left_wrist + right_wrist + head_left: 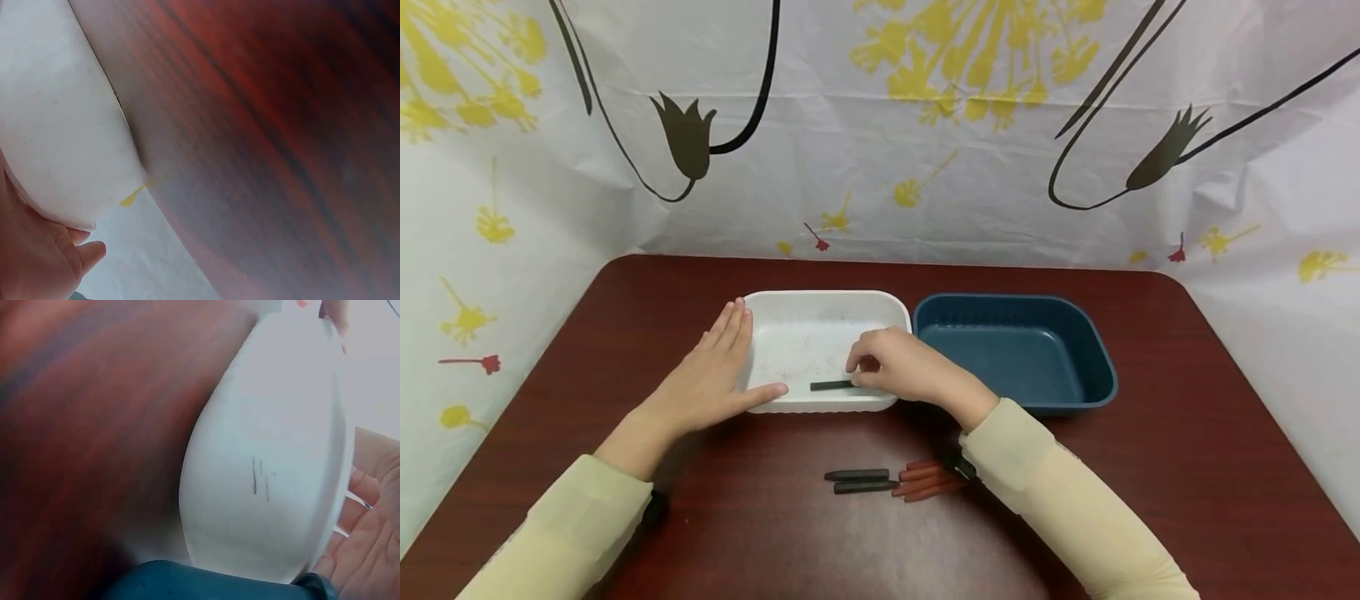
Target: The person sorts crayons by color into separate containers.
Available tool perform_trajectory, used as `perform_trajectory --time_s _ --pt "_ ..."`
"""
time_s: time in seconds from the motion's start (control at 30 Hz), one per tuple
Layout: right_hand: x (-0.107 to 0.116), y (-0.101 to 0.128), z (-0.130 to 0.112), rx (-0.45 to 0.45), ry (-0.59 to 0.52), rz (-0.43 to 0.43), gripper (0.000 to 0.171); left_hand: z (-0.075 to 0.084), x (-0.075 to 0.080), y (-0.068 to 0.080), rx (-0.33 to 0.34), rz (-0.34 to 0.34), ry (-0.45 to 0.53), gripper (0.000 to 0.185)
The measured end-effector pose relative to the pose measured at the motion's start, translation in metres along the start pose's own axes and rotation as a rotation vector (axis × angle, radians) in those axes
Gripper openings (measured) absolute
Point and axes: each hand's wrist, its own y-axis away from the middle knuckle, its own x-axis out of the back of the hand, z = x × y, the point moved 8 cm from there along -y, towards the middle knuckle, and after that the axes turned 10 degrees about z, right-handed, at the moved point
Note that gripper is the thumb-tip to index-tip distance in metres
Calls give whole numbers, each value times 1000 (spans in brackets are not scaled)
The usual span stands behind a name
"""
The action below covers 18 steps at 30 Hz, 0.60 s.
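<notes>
A white plastic tray (805, 405) stands in the middle of the table. My left hand (711, 367) rests on its left end, fingers straight along the rim and thumb out over the front edge; the left wrist view shows this hand (40, 256) against the tray wall (62, 119). Inside the tray, my right hand (902, 365) pinches the right end of a black crayon (830, 386) between curled fingers and thumb. From the right wrist, the hand (375, 531) shows beyond the tray's outer wall (269, 425), which has dark marks; the crayon is hidden there.
A dark blue tray (1093, 392) stands close against the white one, on its right. In front lie two black crayons (857, 475) and several reddish-brown crayons (928, 481), partly under my right sleeve (1060, 492). A patterned sheet (880, 208) hangs behind the table (760, 517).
</notes>
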Motion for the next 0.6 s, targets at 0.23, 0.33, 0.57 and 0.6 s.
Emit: perform_trajectory --time_s 0.23,0.33,0.57,0.6 --pt "8 24 -13 44 -43 50 13 -2 1 0 2 -8 6 115" --pt "12 34 -19 63 -47 88 11 -1 1 0 2 -11 9 115" --pt "12 55 -34 138 -135 87 8 -1 0 -1 0 -14 9 115" --pt "11 58 -36 146 -142 74 8 -2 0 -1 1 -15 9 115"
